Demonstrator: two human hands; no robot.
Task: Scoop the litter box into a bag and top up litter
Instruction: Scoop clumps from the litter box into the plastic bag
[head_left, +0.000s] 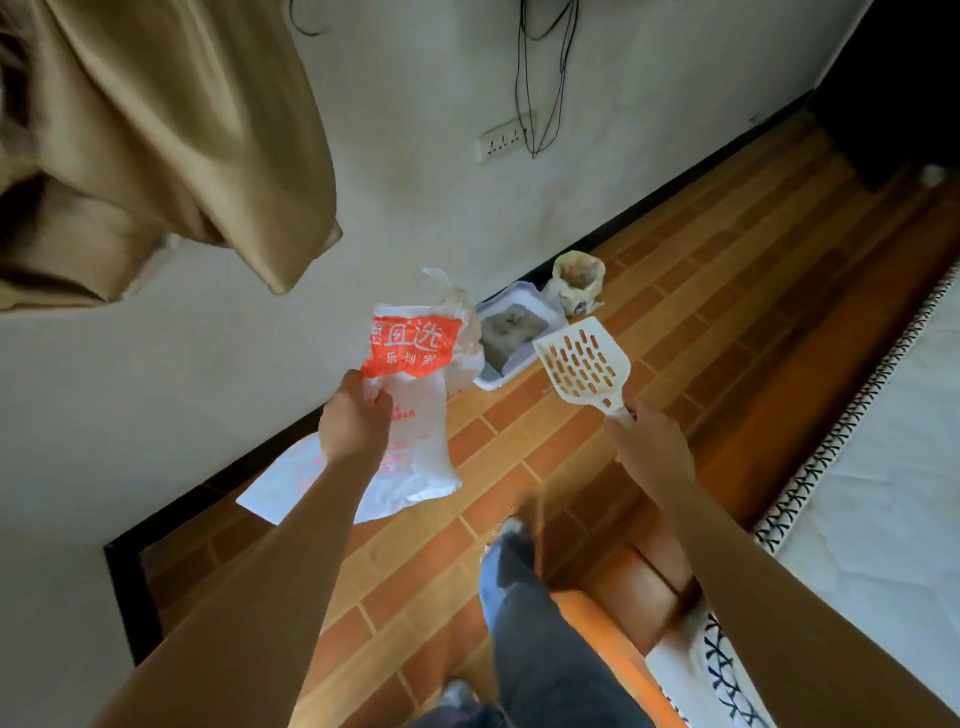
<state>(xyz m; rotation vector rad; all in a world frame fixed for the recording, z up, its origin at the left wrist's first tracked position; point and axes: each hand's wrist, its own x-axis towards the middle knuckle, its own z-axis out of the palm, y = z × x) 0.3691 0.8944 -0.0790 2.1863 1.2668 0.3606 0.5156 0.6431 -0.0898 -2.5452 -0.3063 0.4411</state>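
Hanging cloth: tan fabric draped across the upper left, in front of a pale wall.
Left hand: raised with the arm stretched forward, fingers curled round the upper part of the plastic bag, gripping it.
Plastic bag: white with an orange-red printed panel near the top; it hangs from the left hand above the floor, near the wall.
Clear bag: crumpled and see-through, showing just behind the plastic bag, between it and the litter box.
Wall socket: white strip on the wall with black cables running up from it.
Litter box: pale tray on the floor against the wall's dark skirting, with grey litter inside; well ahead of both hands.
Leg: in blue jeans, bottom middle.
Litter sack: open-topped, standing upright just beside the litter box on its right.
Scoop: cream, slotted, held in the air with its blade pointing toward the litter box.
Right hand: fingers closed on the scoop's handle, pinching it at the end.
Floor: orange-brown brick-pattern tiles.
Bed: white quilted mattress with black-and-white trim along the right edge.
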